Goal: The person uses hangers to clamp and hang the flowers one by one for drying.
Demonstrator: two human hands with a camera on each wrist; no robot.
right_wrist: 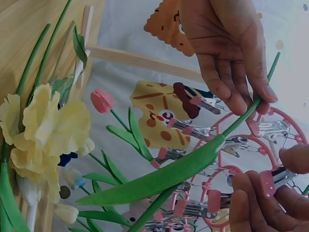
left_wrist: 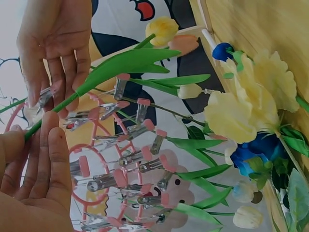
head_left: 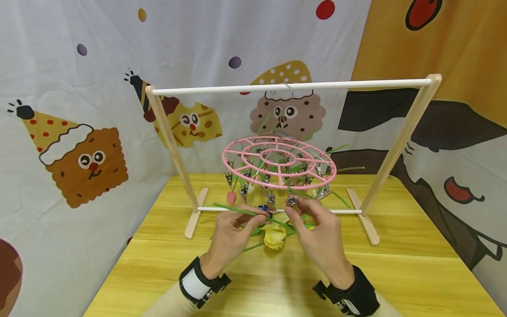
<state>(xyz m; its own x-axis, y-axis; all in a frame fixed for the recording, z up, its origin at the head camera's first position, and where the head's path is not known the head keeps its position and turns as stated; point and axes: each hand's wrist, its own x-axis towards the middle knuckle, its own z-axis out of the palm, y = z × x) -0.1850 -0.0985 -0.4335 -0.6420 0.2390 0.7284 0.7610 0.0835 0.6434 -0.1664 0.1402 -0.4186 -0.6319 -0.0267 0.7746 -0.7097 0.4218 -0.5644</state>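
Observation:
My left hand [head_left: 235, 231] pinches the green stem [left_wrist: 63, 104] of an artificial yellow tulip [left_wrist: 161, 31] between thumb and fingers. The stem slants across between both hands, with long green leaves [right_wrist: 159, 174] toward the bloom end. My right hand [head_left: 321, 233] grips a metal clip [right_wrist: 277, 179] with pink tips, thumb on one side and fingers on the other. That clip hangs from the pink round drying rack [head_left: 253, 181]. Several other clips [left_wrist: 106, 181] dangle around it, some gripping tulips by their stems, including a pink tulip [right_wrist: 102, 100].
The rack hooks onto a white rod [head_left: 222, 89] between wooden side posts [head_left: 400, 141]. On the wooden table [head_left: 158, 264], under the hands, lie yellow ruffled flowers [head_left: 274, 236] and a blue flower [left_wrist: 258, 154]. A cartoon-printed cloth [head_left: 190, 39] hangs behind.

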